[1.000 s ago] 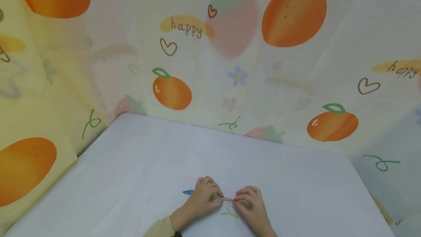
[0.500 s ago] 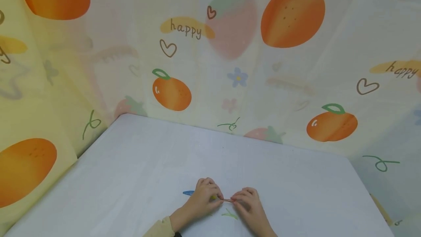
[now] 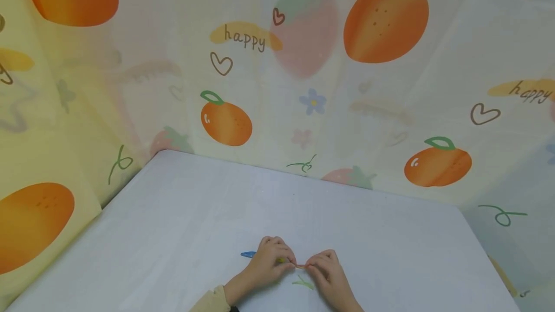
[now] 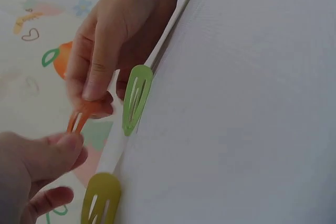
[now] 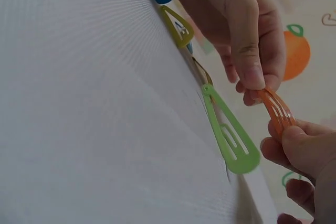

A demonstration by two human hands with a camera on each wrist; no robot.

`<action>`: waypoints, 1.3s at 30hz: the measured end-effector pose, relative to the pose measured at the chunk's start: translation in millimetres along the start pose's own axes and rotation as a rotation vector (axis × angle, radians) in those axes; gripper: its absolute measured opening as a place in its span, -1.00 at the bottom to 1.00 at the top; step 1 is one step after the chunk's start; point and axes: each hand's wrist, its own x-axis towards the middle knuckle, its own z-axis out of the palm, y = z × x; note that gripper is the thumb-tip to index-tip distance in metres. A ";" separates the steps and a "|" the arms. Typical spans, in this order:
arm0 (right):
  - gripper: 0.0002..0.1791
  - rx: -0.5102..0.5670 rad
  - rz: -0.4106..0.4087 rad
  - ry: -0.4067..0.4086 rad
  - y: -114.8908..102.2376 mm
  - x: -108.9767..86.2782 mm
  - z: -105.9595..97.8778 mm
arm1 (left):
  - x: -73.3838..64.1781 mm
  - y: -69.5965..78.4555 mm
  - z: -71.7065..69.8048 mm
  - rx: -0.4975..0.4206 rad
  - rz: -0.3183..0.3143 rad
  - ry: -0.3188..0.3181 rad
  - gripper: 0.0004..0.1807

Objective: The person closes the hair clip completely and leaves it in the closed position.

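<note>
An orange snap hair clip is stretched between both hands and looks slightly curved in the right wrist view. My left hand pinches one end between thumb and fingers. The other end is pinched by my right hand, its thumb lying along the clip. On the white table just in front of them lies a light green snap hair clip. Beside and partly under the left hand are a yellow hair clip and a blue hair clip.
A white-covered table extends away from the hands. Behind it hangs a fruit-printed curtain, which continues along the left and right sides. A beige sleeve covers the left forearm.
Both hands have shifted slightly toward the body with the orange hair clip, and the right hand has come a little nearer to the left. The other clips lie where they were.
</note>
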 end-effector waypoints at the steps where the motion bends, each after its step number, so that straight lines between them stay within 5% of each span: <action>1: -0.79 0.011 0.001 0.003 -0.7 0.3 -0.1 | 0.0 0.0 0.2 -0.005 -0.005 0.001 -0.95; 16: -0.82 0.057 0.154 -0.027 -27.7 9.8 -6.0 | 0.1 1.5 -1.0 -0.010 -0.050 -0.001 -0.94; 26: -0.86 0.003 0.180 -0.053 -2.9 -3.5 2.8 | 2.5 0.5 -0.1 0.281 0.144 0.050 -0.93; 32: -0.88 0.038 0.231 -0.063 -2.6 -4.2 2.1 | 8.1 8.0 -7.3 0.343 0.278 0.102 -0.95; 39: -0.86 0.111 0.225 -0.078 -3.8 -2.5 1.5 | 5.8 3.2 -5.6 0.336 0.265 0.121 -0.92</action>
